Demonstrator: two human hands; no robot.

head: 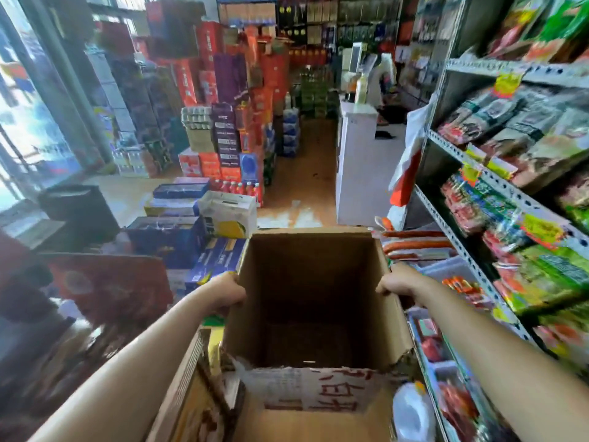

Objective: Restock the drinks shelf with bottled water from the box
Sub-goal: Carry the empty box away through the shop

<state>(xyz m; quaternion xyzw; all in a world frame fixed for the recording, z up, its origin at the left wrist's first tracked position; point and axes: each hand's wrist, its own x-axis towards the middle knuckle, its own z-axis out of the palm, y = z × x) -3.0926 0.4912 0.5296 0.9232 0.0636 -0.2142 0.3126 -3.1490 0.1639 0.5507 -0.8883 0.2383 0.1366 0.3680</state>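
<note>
I see both hands on an open cardboard box (pixel 314 301), held out in front in a shop aisle. My left hand (pixel 227 290) grips the left wall at its top edge, fingers curled over the rim. My right hand (pixel 396 282) grips the right wall the same way, fingers hooked over the edge. The two hands are well apart, one on each side of the box.

The box is upright with its mouth toward the camera. I look straight down into it and its inside is dark brown; I cannot make out any bottles in it. The near flap (pixel 306 390) hangs folded down toward me, torn at the edges, with red characters on a white patch.

To the right stands a metal shelf rack (pixel 471 224) packed with snack packets, close beside the box. Sausage sticks (pixel 414 242) lie just past the right wall. To the left are stacked cartons (pixel 223 100) in red, purple and blue, well apart from the box. A white counter (pixel 357 161) stands farther down the aisle. The picture is blurred at the edges.
</note>
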